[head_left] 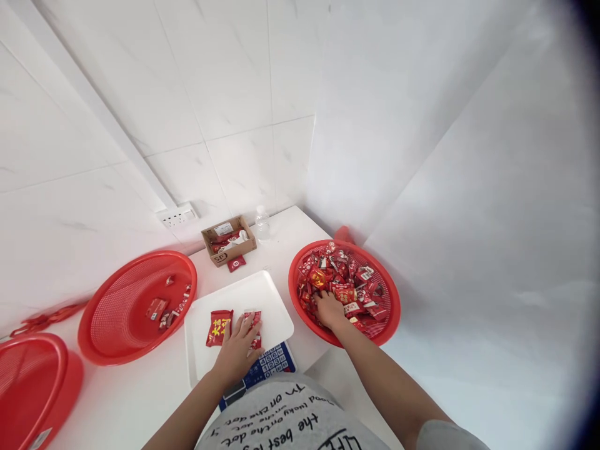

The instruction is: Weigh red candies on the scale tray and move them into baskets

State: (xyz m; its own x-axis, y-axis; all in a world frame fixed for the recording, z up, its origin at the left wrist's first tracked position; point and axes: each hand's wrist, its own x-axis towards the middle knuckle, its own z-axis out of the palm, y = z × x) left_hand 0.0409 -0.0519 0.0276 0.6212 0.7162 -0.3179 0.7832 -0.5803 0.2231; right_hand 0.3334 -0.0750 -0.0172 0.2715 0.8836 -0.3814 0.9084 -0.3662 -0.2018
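Note:
My left hand (239, 350) lies over the white tray (201, 362) with its fingers stretched out, resting on small red packets (253, 317) and partly covering them. Left of its fingertips, a larger red packet (219, 328) with yellow characters lies flat on the tray. My right hand (329, 310) reaches into a round red basket (394, 319) heaped with red snack packets (344, 292). Its fingertips are sunk among the packets, so I cannot see whether they grip one. Under the tray's front edge shows a blue keypad (272, 362) with white number keys.
Another red basket (94, 340) holding a few packets stands at the left, with a third red basket (56, 387) nearer me. Behind the tray are a small cardboard box (234, 253) of packets, a loose red packet (236, 264) and a clear bottle (262, 225). Walls rise behind and right.

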